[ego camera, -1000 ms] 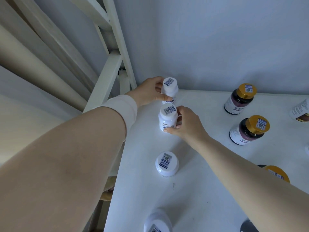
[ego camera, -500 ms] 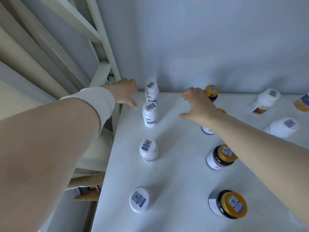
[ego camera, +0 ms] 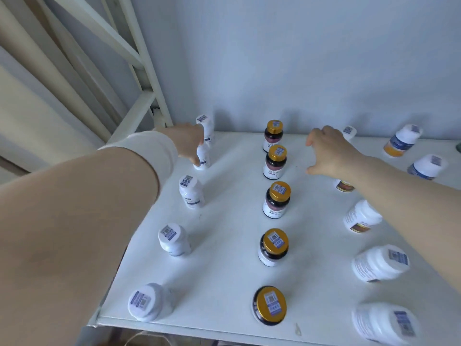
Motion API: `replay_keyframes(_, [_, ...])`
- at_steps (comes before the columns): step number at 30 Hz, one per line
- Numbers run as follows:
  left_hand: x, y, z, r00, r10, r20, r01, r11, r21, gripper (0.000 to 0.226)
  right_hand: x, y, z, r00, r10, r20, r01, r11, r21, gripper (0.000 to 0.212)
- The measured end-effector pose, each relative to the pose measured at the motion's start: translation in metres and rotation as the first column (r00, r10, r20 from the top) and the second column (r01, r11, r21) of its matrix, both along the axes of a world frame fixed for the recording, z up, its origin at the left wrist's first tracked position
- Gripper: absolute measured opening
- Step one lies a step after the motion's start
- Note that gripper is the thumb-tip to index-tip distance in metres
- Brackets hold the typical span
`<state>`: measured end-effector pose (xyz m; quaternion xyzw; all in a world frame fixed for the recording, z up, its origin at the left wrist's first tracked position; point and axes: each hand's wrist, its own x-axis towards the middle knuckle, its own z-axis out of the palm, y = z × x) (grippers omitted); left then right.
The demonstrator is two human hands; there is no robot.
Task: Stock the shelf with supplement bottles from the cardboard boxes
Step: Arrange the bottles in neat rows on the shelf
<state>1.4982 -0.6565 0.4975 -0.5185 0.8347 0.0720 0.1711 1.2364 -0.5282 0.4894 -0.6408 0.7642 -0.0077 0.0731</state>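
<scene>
Presently: shelf (ego camera: 224,270) carries upright rows, white bottles (ego camera: 174,239) at lower left, gold-capped bottles (ego camera: 273,248) at centre. Farther up, left hand (ego camera: 185,143) hangs loosely curled just beside rear white bottle (ego camera: 204,158), grip empty. Right hand (ego camera: 331,153) hovers, grip slack, likewise empty. Judgement: placing step complete. Next move calls for more bottles from the boxes, which are not in view.

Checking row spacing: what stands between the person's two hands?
Head view: the rearmost gold-capped bottle and the second gold-capped bottle stand between the left hand and the right hand.
</scene>
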Motion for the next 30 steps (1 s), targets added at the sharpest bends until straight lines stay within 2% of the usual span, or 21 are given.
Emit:
replay_keyframes(5, [-0.037,0.017,-0.007,1.0,-0.02,-0.013,0.02,1.0,0.02,0.062,-0.006,0.01,-0.006,1.0,-0.001,-0.013,0.001,1.0,0.028,0.063])
replay_keyframes(12, [-0.078,0.002,-0.029,0.994,-0.091,-0.066,0.096,0.993,0.066,0.06,-0.006,0.004,-0.025,0.998,-0.04,0.057,0.037,0.998,0.056,0.062])
replay_keyframes(15, [-0.093,-0.011,-0.041,0.986,-0.094,-0.141,0.106,0.991,0.08,0.056,-0.005,-0.004,-0.038,0.991,-0.052,0.123,0.046,0.998,0.053,0.066])
replay_keyframes(17, [-0.102,-0.019,-0.048,0.965,-0.052,-0.256,0.076,0.993,0.086,0.053,-0.004,-0.011,-0.049,0.975,-0.077,0.208,0.073,0.997,0.026,0.066])
replay_keyframes(20, [-0.116,-0.031,-0.062,0.889,0.043,-0.456,0.026,0.989,0.145,0.058,-0.002,-0.019,-0.065,0.931,-0.11,0.348,0.123,0.992,-0.015,0.069])
replay_keyframes(24, [-0.133,-0.045,-0.081,0.742,0.187,-0.644,-0.015,0.965,0.263,0.071,-0.001,-0.027,-0.085,0.856,-0.13,0.501,0.168,0.985,-0.03,0.075])
replay_keyframes(27, [-0.144,-0.051,-0.092,0.63,0.255,-0.734,0.003,0.944,0.331,0.074,0.001,-0.033,-0.096,0.8,-0.134,0.585,0.193,0.98,-0.039,0.076])
replay_keyframes(30, [-0.151,-0.054,-0.1,0.549,0.279,-0.788,0.042,0.932,0.359,0.067,0.004,-0.037,-0.102,0.769,-0.12,0.628,0.206,0.976,-0.065,0.073])
